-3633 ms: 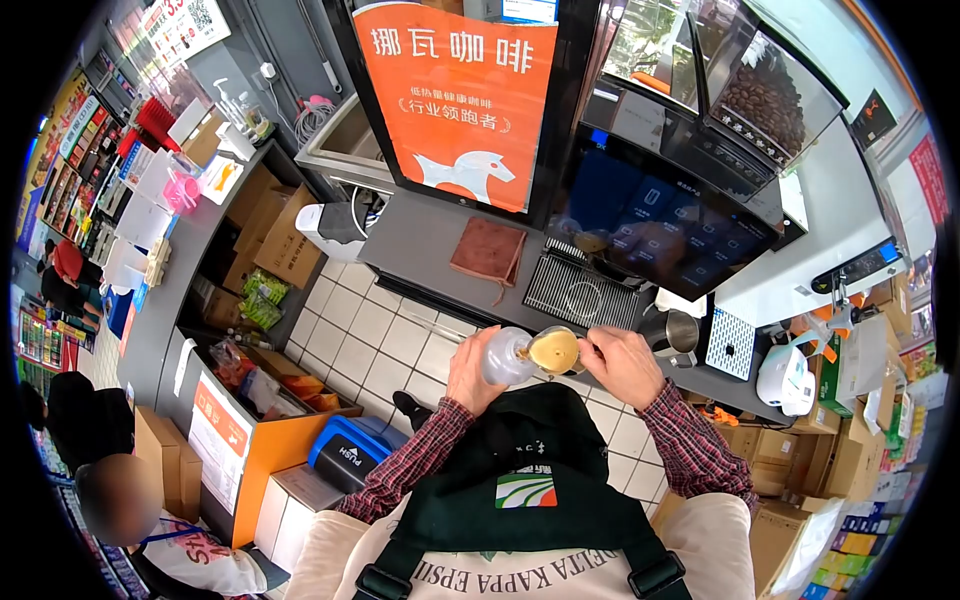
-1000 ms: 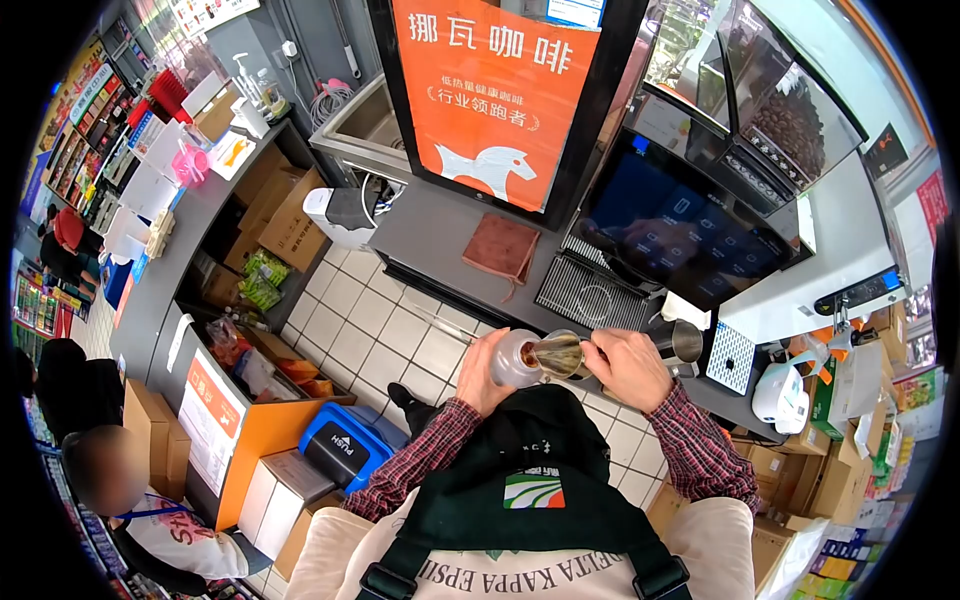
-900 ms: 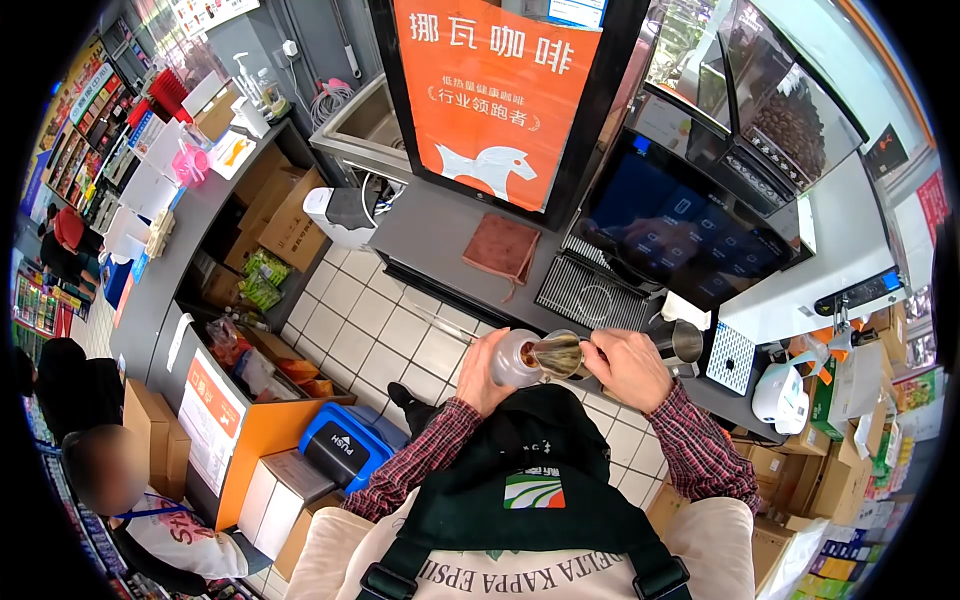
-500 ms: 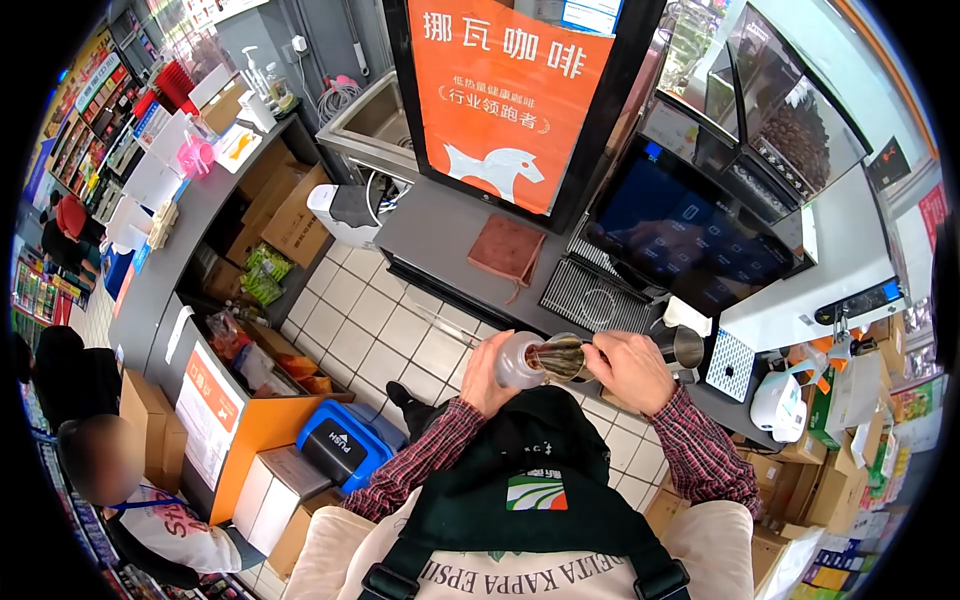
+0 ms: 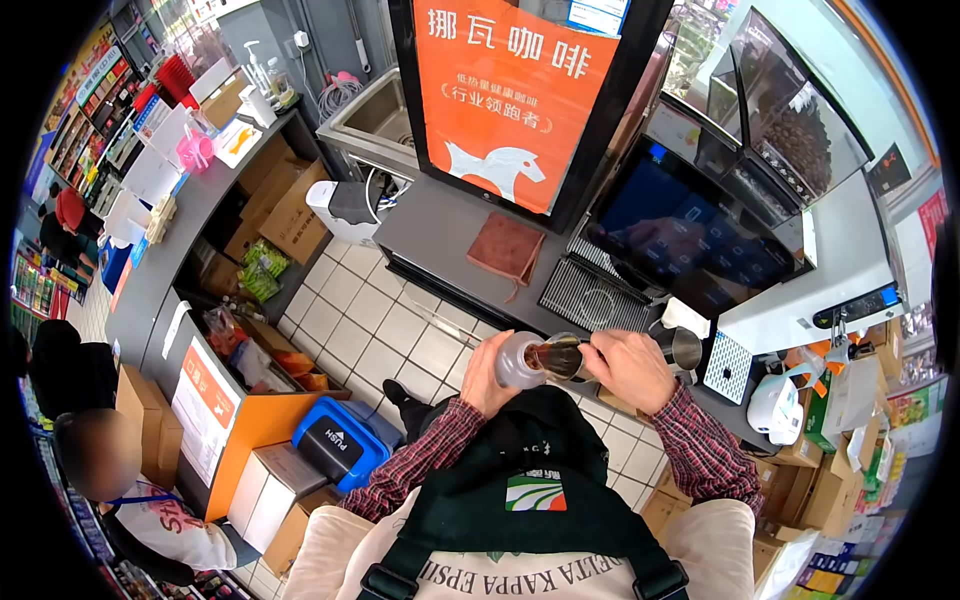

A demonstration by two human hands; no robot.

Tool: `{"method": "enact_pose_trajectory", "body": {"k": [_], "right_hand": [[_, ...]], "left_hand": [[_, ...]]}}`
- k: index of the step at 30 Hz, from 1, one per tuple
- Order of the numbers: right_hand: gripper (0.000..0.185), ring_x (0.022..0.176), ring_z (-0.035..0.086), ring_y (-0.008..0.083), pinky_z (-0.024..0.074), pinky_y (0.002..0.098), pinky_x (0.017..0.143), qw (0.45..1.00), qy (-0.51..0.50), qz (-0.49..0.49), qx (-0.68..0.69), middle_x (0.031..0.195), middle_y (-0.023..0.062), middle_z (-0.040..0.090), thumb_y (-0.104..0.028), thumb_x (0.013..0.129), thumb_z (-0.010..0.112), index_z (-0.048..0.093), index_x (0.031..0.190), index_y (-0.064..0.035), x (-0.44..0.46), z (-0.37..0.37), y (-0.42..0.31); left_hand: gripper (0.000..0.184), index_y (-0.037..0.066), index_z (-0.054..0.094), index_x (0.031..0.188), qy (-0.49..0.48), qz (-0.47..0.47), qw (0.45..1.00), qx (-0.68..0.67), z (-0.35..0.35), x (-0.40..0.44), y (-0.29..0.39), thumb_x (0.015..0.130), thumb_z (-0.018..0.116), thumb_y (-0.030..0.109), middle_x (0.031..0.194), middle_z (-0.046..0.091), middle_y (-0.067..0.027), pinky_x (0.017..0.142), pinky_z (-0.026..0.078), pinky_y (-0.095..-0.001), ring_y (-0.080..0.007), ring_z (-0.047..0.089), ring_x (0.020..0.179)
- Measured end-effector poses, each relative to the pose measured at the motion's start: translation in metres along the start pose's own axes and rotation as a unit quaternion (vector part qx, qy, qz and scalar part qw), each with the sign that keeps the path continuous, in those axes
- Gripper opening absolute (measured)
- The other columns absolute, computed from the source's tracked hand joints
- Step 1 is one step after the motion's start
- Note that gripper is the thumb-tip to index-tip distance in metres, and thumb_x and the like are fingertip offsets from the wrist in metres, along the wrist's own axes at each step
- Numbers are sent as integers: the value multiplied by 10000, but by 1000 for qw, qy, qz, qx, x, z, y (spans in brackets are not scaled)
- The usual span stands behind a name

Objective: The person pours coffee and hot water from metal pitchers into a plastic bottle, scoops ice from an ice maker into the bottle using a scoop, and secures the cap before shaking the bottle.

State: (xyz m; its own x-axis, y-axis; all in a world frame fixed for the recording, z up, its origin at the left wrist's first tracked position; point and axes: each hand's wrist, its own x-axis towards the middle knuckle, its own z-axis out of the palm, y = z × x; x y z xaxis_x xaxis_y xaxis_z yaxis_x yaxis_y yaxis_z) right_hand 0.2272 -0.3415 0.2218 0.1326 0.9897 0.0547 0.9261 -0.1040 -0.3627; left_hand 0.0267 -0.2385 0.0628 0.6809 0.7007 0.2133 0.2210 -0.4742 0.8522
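Observation:
My left hand (image 5: 482,377) is wrapped around a translucent plastic cup (image 5: 514,368) in front of my apron. In my right hand (image 5: 637,368) is a small shiny pitcher (image 5: 566,352), gripped on its right side. The pitcher is tilted left, its lip at the cup's mouth, and brown liquid shows there. Most of the fingers of my right hand are hidden behind the pitcher. Just right of that hand, a metal jug (image 5: 684,347) stands on the counter.
A brown cloth (image 5: 506,245) and a drip tray (image 5: 598,295) lie on the counter (image 5: 430,225). Beyond are a dark touchscreen (image 5: 690,225) and an orange sign (image 5: 515,100). A blue bin (image 5: 345,440) is on the floor at left, near a person (image 5: 165,525).
The pitcher's visible surface looks darker and browner than before. Both hands stay nearly in place; the view has shifted very slightly.

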Motion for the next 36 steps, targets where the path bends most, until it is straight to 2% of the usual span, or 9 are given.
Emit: {"method": "enact_pose_trajectory", "body": {"k": [11,23,27,29,36], "right_hand": [[296,600,629,322,492,426,544,999,-24,-14,-47,673,127,627,-289,876,641,622,744,-25,4,-1,-7],[346,598,612,336,469,434,537,997,-44,-29,-56,687,126,618,-312,908,609,597,730,-16,8,-3,-14],[349,593,613,336,470,434,536,996,-49,-31,-63,681,130,619,-310,909,609,598,728,-12,9,-3,-17],[309,593,628,296,492,406,524,994,-46,-35,-89,677,99,627,-304,880,632,622,727,-36,10,-4,-19],[310,602,632,298,496,410,533,994,-43,-41,-87,675,103,628,-307,878,634,628,729,-35,11,-2,-21]], "left_hand": [[811,72,423,1339,0,4,1000,-10,0,-3,-2,657,855,140,1270,526,-147,1043,413,-398,-326,495,1222],[816,73,425,1337,-8,-19,1000,-5,1,-6,-3,659,868,175,1250,529,-155,1027,424,-400,-328,509,1198],[812,80,426,1338,5,4,1000,-6,0,-5,-1,661,866,171,1254,529,-148,1027,425,-400,-327,509,1199],[811,81,426,1338,6,6,1000,-6,0,-6,-1,661,864,167,1257,528,-146,1026,426,-398,-326,509,1201],[800,74,437,1327,15,9,1000,-3,1,-8,-4,652,860,146,1255,535,-139,1021,432,-391,-320,519,1192]]}}
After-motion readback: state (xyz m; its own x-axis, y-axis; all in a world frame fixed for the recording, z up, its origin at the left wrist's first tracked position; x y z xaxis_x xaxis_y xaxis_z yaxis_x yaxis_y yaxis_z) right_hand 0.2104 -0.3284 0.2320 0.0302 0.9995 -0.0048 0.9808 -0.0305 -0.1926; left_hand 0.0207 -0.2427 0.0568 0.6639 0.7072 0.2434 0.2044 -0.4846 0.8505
